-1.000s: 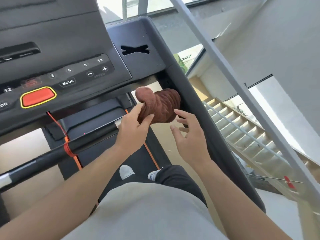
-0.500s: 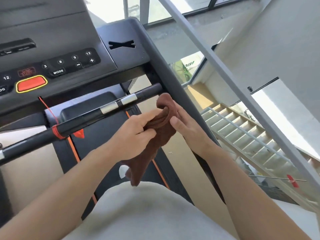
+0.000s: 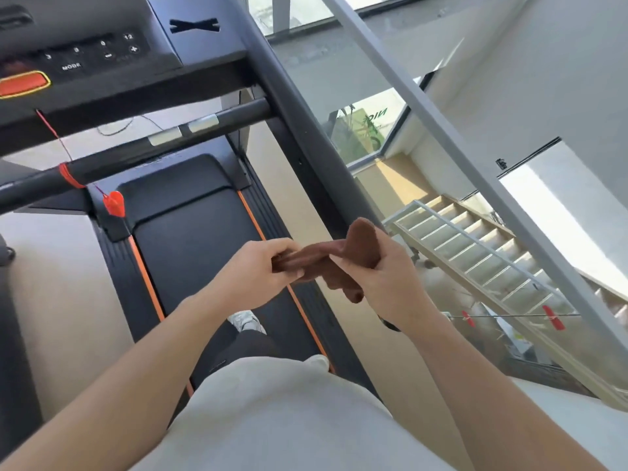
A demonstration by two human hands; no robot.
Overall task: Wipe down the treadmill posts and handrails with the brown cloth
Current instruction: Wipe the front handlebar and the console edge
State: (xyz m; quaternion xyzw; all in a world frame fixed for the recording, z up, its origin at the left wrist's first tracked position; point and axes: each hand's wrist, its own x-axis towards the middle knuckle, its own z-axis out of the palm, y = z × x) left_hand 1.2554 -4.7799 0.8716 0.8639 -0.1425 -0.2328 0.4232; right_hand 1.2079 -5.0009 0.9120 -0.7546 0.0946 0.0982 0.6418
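The brown cloth is stretched between both hands, just left of the treadmill's right handrail, a dark bar running from the console down towards me. My left hand pinches one end of the cloth. My right hand grips the other end, with a fold sticking up above the fingers and a bit hanging below. The lower stretch of the handrail is hidden behind my right hand and forearm. A black crossbar with silver sensor pads runs across below the console.
The console with its red stop button is at the top left. A red safety clip hangs over the black belt. On the right, a glass railing overlooks a staircase.
Both hands came down and back along the right handrail, away from the console. The cloth went from bunched against the post to pulled out between the two hands.
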